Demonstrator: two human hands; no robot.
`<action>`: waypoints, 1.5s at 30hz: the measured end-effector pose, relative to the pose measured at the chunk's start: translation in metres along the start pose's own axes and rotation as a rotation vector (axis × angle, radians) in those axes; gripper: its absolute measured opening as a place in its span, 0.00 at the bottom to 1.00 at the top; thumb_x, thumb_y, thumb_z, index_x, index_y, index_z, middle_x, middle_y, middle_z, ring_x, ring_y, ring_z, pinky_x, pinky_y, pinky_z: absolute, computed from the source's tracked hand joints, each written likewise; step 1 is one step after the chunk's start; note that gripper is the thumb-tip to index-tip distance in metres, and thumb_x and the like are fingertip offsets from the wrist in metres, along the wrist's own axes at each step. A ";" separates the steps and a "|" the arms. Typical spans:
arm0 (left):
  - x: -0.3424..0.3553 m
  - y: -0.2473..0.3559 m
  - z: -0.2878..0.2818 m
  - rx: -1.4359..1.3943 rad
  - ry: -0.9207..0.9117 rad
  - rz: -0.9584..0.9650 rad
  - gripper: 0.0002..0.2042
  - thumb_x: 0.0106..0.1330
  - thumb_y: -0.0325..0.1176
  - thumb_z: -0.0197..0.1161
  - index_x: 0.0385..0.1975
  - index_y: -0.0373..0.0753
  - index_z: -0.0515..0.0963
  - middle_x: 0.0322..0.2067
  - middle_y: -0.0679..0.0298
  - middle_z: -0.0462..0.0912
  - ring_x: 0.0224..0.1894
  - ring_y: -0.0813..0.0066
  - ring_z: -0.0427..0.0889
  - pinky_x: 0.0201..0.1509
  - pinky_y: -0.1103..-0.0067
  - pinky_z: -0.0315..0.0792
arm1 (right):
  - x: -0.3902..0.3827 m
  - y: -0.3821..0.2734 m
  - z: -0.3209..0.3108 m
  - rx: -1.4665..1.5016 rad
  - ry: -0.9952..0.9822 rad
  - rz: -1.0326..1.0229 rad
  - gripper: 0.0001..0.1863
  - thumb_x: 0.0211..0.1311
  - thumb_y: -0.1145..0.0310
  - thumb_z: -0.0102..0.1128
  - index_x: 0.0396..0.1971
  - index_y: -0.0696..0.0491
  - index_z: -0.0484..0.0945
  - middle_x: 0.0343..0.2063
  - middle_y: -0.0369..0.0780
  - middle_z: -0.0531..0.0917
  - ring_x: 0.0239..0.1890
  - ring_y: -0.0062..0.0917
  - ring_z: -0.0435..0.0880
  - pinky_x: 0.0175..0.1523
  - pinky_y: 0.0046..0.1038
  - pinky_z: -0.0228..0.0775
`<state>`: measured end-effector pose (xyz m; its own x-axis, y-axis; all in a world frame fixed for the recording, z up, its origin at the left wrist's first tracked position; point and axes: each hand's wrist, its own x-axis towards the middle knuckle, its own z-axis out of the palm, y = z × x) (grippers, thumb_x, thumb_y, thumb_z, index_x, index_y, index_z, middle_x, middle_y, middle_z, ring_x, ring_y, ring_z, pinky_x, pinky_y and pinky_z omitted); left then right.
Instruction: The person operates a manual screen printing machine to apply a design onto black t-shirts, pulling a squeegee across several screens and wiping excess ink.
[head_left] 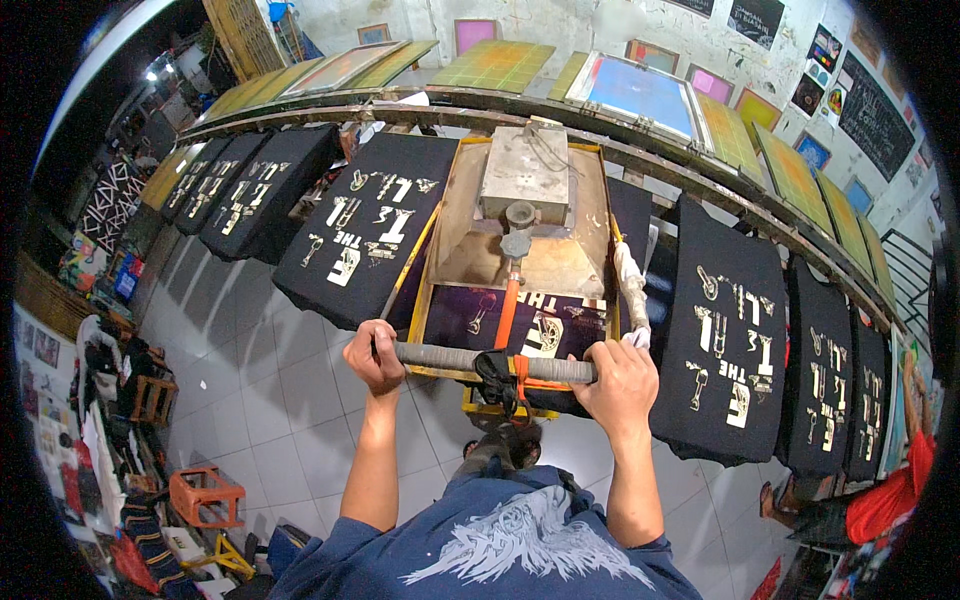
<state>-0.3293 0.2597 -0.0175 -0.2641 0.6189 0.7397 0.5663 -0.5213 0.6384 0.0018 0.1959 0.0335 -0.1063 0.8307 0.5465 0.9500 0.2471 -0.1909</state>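
Observation:
A grey-wrapped handle bar (470, 360) crosses the front of a yellow-framed metal heater (515, 250), which has a box on top and an orange hose. My left hand (375, 355) is closed on the bar's left end, my right hand (617, 385) on its right end. Black straps and an orange one are knotted at the bar's middle. Below the heater, part of a dark printed shirt (545, 325) shows. Printed black shirts on platens lie left (350, 220) and right (730, 330) of it.
A long metal rail (640, 140) runs behind the platens, with screen frames (640, 100) along it. More shirt platens extend to both sides. An orange plastic stool (205, 495) stands at lower left amid clutter. A person in red (890, 485) is at the far right.

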 end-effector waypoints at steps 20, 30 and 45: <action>0.002 0.000 0.003 -0.006 -0.004 0.014 0.14 0.72 0.35 0.53 0.23 0.35 0.72 0.20 0.60 0.78 0.22 0.71 0.78 0.29 0.74 0.71 | -0.001 0.004 0.001 -0.006 -0.019 0.003 0.18 0.41 0.59 0.79 0.24 0.47 0.75 0.25 0.36 0.77 0.33 0.32 0.79 0.39 0.36 0.69; 0.001 0.002 -0.001 -0.034 -0.015 0.003 0.13 0.72 0.32 0.53 0.23 0.35 0.72 0.20 0.60 0.79 0.22 0.73 0.78 0.28 0.77 0.71 | 0.003 -0.003 -0.005 0.004 0.005 0.009 0.17 0.42 0.62 0.80 0.22 0.48 0.76 0.22 0.36 0.77 0.29 0.33 0.80 0.36 0.35 0.69; 0.009 -0.019 -0.007 -0.122 -0.093 0.033 0.14 0.68 0.34 0.55 0.20 0.34 0.71 0.17 0.54 0.70 0.18 0.55 0.73 0.24 0.67 0.66 | -0.001 -0.034 -0.020 -0.172 -0.247 0.221 0.17 0.37 0.61 0.81 0.23 0.51 0.79 0.27 0.44 0.87 0.34 0.40 0.88 0.44 0.40 0.77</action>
<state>-0.3481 0.2713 -0.0214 -0.1702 0.6492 0.7413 0.4725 -0.6064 0.6396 -0.0247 0.1766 0.0559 0.0590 0.9550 0.2905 0.9912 -0.0214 -0.1308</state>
